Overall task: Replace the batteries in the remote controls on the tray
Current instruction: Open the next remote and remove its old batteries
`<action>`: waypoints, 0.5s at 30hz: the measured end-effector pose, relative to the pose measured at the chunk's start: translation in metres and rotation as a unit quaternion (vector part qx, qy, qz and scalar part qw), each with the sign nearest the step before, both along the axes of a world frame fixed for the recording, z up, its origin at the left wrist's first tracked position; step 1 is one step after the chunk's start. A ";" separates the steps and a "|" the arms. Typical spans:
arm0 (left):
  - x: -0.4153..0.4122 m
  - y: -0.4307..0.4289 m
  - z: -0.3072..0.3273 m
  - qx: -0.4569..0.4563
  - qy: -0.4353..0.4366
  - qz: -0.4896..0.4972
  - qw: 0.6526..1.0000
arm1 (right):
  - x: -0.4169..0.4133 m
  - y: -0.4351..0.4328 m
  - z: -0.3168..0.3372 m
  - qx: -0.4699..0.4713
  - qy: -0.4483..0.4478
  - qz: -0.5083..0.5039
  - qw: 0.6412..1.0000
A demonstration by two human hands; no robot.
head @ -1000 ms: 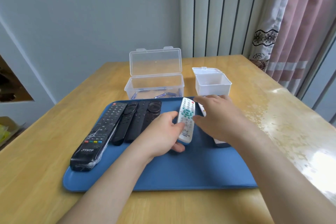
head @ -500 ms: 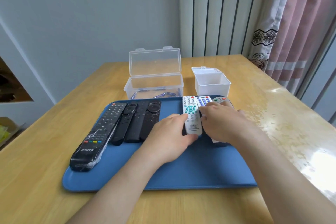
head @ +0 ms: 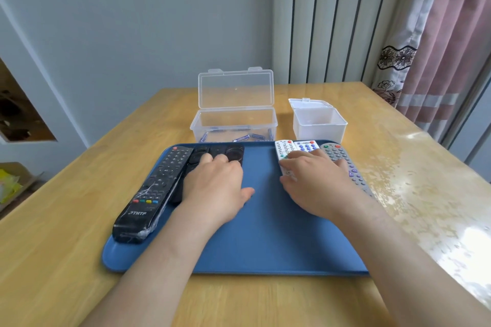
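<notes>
From my head camera, I see the remotes on the blue tray (head: 265,247). The black ones are on the left, and the white and grey ones are on the right. My left hand (head: 215,183) lies flat on the slim black remotes (head: 233,152), fingers straight, holding nothing. My right hand (head: 316,183) lies flat on the white remotes (head: 284,147), beside the grey remote (head: 342,159), and also holds nothing. Batteries (head: 249,137) wait in the clear box (head: 233,125) behind the tray.

I think a remote is light, hard and smooth, so it could slip. I would take one by its long sides and turn it over to reach the back lid.

A second ago my left hand held a white remote up. Now that remote lies with the others, and my left hand has gone over to the black ones.
</notes>
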State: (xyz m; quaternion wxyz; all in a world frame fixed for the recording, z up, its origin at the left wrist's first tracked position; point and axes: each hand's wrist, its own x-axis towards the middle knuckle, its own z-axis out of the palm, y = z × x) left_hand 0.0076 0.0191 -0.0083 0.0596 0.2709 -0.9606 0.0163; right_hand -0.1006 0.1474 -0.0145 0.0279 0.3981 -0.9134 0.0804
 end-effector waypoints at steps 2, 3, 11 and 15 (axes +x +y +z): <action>0.000 0.001 0.000 -0.008 -0.003 0.002 1.000 | 0.000 0.000 -0.001 0.002 0.009 0.002 1.000; 0.000 0.001 0.000 -0.015 0.004 -0.002 1.000 | 0.000 0.000 -0.002 0.001 0.014 0.004 1.000; 0.004 0.002 0.009 0.012 0.029 -0.041 0.999 | 0.005 -0.004 -0.002 -0.100 -0.002 0.070 0.993; 0.005 0.002 0.012 0.078 0.053 -0.053 0.994 | 0.020 -0.012 -0.004 -0.114 -0.010 0.147 0.983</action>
